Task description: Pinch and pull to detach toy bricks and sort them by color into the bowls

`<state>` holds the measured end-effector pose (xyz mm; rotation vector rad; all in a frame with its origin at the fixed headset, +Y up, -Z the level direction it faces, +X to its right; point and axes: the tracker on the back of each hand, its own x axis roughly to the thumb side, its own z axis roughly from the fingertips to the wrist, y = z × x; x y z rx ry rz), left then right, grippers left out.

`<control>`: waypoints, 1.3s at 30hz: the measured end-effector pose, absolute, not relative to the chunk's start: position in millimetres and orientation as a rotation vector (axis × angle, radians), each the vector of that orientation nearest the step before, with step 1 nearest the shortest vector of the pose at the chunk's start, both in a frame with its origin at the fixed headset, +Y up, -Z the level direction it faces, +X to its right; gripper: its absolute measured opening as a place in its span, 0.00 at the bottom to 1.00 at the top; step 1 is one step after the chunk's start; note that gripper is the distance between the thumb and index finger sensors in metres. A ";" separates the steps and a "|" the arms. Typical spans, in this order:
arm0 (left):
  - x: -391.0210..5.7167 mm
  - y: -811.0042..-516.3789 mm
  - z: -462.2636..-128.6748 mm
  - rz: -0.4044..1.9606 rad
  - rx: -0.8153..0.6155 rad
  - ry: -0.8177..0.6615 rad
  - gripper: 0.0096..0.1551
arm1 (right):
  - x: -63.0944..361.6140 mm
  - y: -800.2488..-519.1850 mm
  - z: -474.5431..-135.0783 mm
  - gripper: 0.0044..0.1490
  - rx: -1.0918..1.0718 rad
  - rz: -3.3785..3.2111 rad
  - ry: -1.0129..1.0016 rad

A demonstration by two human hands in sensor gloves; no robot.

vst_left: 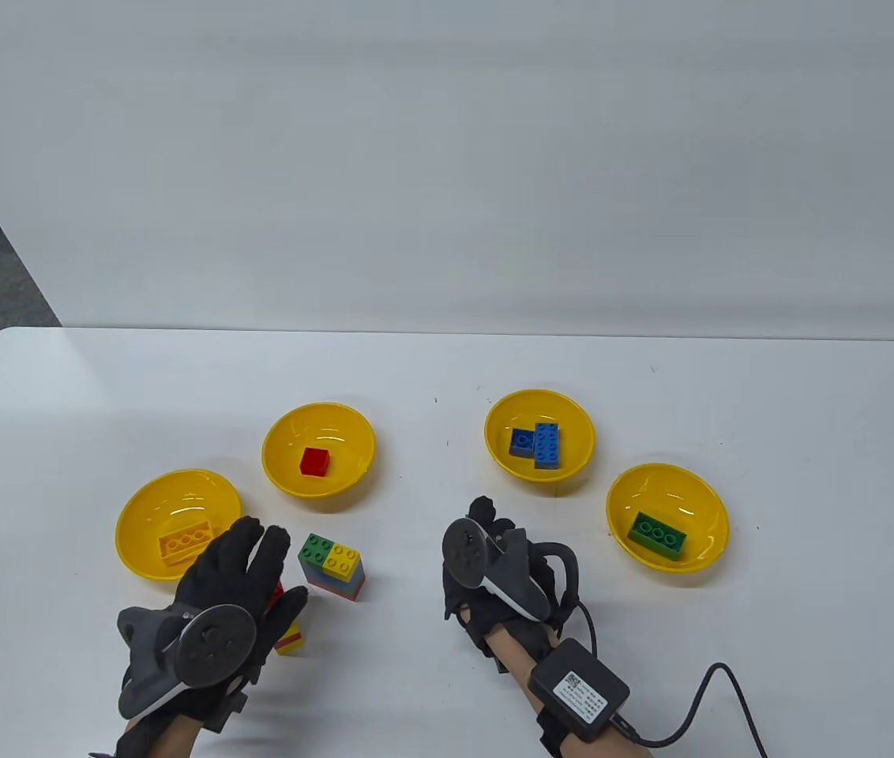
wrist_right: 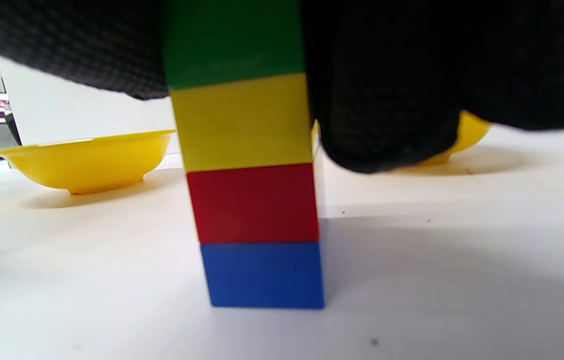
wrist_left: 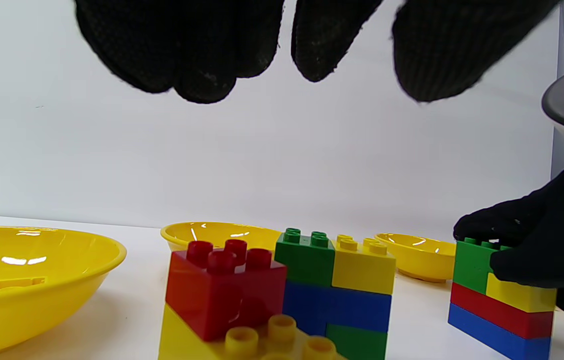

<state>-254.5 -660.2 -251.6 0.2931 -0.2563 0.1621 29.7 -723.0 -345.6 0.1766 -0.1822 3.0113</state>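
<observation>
My left hand [vst_left: 273,568] hovers with straight fingers [wrist_left: 242,50] over a red-on-yellow brick cluster [vst_left: 289,636] [wrist_left: 224,295] and touches nothing. Beside it stands a mixed stack [vst_left: 332,564] [wrist_left: 337,290] with green and yellow bricks on top of blue. My right hand [vst_left: 494,553] [wrist_left: 537,250] grips the top of a green-yellow-red-blue stack [wrist_left: 502,310] [wrist_right: 254,200] that stands on the table. Its fingers [wrist_right: 387,100] curl over the green brick; in the table view the hand hides that stack.
Four yellow bowls arc behind the hands: one with a yellow brick [vst_left: 178,505], one with a red brick [vst_left: 318,430], one with blue bricks [vst_left: 539,407], one with a green brick [vst_left: 666,489]. A cable [vst_left: 700,711] trails from my right wrist.
</observation>
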 end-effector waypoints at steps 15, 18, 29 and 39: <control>-255.9 -653.9 -246.6 0.249 0.366 -0.286 0.42 | 85.7 -651.0 -304.9 0.50 0.449 2.337 -0.395; -253.0 -651.2 -242.4 0.320 0.411 -0.319 0.42 | 91.2 -636.7 -285.4 0.51 0.605 2.183 -0.436; -220.0 -660.8 -237.7 0.874 0.239 -0.568 0.54 | 70.5 -641.2 -245.6 0.45 0.889 2.078 -0.425; -204.0 -675.9 -241.1 1.013 0.158 -0.596 0.42 | 34.1 -656.7 -234.5 0.44 0.982 2.081 -0.324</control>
